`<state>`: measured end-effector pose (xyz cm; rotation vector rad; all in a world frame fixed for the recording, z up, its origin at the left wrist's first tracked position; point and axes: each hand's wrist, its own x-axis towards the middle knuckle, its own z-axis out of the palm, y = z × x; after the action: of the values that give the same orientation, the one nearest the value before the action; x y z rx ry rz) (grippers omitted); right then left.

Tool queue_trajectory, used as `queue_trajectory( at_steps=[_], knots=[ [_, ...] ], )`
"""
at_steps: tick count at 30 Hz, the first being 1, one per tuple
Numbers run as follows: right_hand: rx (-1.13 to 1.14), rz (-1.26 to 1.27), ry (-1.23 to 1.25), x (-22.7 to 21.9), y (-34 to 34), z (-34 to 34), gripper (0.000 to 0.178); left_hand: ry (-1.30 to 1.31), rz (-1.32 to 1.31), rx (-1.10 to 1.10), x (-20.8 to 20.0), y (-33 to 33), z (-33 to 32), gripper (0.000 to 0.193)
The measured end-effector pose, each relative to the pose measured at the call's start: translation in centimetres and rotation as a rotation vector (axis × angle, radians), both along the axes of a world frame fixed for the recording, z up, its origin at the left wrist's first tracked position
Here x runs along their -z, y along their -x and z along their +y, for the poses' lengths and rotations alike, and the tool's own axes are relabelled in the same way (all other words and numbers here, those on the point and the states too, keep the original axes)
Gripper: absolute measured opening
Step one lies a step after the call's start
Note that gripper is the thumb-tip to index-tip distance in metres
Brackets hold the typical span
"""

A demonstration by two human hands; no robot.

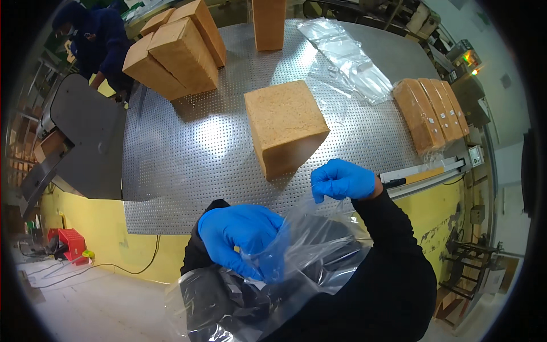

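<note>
In front of my body a large clear plastic bag [307, 236] hangs crumpled, its lower part spread over my dark clothing. My right hand [343, 179], in a blue glove, pinches the bag's upper edge. My left hand [239, 236], gloved the same way, has its fingers curled at the bag's film, which partly covers them. Just beyond the hands, a tan bread loaf [288, 125], block-shaped and unwrapped, stands on the perforated metal table [171, 194]. Neither hand touches the loaf.
More loaves [182, 57] stand grouped at the far left, with another loaf [269, 25] at the far middle. Flat clear bags [347, 60] lie at the far right, near wrapped loaves [427, 114]. Left of the table are a grey machine panel [85, 137] and a co-worker [97, 43].
</note>
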<state>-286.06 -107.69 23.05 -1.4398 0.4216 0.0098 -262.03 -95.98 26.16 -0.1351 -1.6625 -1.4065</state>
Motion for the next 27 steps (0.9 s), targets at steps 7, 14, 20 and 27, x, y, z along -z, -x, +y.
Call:
queue_trajectory(
  at_steps=[7,14,20,27],
  knots=[
    [-0.15,-0.63,0.503,-5.8,4.7,-2.3,0.006,-0.305,-1.018,-0.552,1.0,0.5,1.5,0.045],
    [0.143,-0.242,0.358,-5.3,4.0,-4.8,0.016,-0.408,-0.482,-0.389,1.4,-3.1,2.4,0.021],
    [0.131,0.058,0.122,-3.9,1.4,-6.2,0.013,-0.547,0.228,-0.759,1.9,0.6,0.8,0.023],
    [0.32,-0.091,0.025,-2.2,0.3,-8.3,0.013,-0.727,-0.136,-1.35,2.8,1.2,-1.2,0.021]
  ],
)
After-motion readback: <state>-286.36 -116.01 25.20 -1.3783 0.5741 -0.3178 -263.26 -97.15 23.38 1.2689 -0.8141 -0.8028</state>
